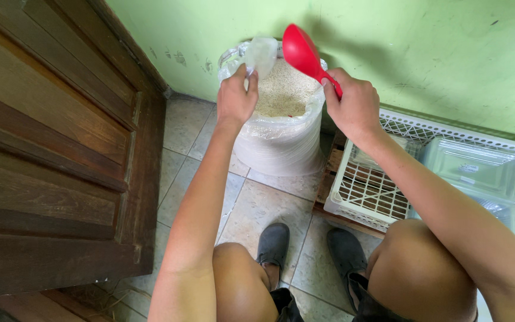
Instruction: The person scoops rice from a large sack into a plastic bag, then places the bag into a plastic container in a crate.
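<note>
A white sack (281, 143) stands open on the tiled floor against the green wall, filled with pale rice (284, 92). My left hand (236, 95) pinches a clear plastic bag (261, 55) and holds it over the sack's near left rim. My right hand (356, 104) grips the handle of a red scoop (301, 50), whose bowl is raised above the sack's right side, right beside the bag. I cannot tell if the scoop holds any rice.
A white lattice crate (368, 191) sits at the right on a wooden pallet, with clear plastic containers (472, 164) inside. A dark wooden door (49, 149) fills the left. My knees and grey shoes (274, 244) are at the bottom.
</note>
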